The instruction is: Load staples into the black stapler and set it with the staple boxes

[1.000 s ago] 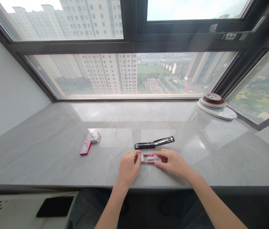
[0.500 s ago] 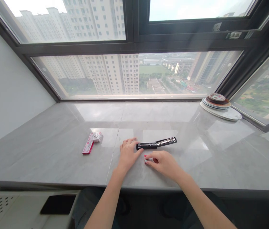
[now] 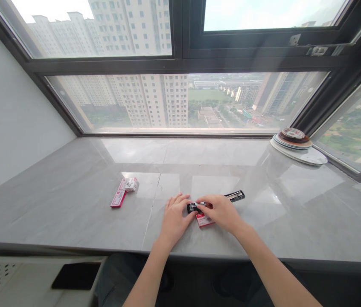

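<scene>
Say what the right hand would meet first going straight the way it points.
Past the stapler partly beneath it, the right hand would probably meet the left hand first; depth between them is unclear.

Opened black stapler (image 3: pixel 236 195) on a grey tabletop (image 3: pixel 81 204), left hand (image 3: pixel 176 215) at its left end, right hand (image 3: pixel 220 211) over its middle, red-and-white box (image 3: pixel 202 220) on its near side, small boxes (image 3: pixel 118 199) well left of it
</scene>
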`<state>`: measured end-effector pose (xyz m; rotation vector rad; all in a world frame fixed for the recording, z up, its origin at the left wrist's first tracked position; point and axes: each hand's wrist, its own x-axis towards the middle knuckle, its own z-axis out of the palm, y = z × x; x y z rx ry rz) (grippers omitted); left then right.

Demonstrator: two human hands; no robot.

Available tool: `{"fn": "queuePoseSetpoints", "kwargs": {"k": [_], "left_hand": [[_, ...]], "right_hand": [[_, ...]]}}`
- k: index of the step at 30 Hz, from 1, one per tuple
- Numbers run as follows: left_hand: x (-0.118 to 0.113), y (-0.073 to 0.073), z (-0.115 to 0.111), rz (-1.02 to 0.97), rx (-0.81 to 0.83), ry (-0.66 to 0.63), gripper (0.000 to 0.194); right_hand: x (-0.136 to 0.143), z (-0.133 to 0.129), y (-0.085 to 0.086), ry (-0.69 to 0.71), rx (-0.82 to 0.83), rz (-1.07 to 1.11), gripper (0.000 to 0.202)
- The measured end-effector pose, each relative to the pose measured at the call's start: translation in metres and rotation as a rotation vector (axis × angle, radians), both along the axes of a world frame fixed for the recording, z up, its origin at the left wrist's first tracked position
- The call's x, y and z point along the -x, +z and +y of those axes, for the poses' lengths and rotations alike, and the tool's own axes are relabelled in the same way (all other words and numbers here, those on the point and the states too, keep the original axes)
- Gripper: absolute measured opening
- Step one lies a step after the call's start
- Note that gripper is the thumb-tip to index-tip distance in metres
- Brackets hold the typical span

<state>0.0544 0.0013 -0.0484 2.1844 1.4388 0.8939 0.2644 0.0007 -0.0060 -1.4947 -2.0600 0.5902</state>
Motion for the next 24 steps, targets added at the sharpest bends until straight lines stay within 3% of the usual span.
{"fn": "queuePoseSetpoints", "kwargs": {"k": [8, 14, 17, 21, 24], "left_hand": [[-0.001, 0.003, -0.001, -0.012, 0.015, 0.004, 0.017], [-0.002, 0.004, -0.002, -0.005, 0.014, 0.011, 0.018], [-0.002, 0.004, -0.002, -0.010, 0.014, 0.013, 0.019], [-0.002, 0.004, 0.000, -0.020, 0.027, 0.008, 0.019], [-0.001, 0.005, 0.001, -0.022, 0.037, 0.005, 0.020]], "right_hand": [[-0.006, -0.016, 0.003, -0.179, 0.007, -0.048, 0.020], [0.001, -0.029, -0.002, -0.083, 0.159, 0.201, 0.031], [-0.019, -0.040, -0.011, -0.100, 0.292, 0.406, 0.043], [-0.068, -0.048, -0.024, -0.333, 0.503, 0.583, 0.052], [-0.091, -0.041, -0.020, -0.398, 0.497, 0.718, 0.059]]}}
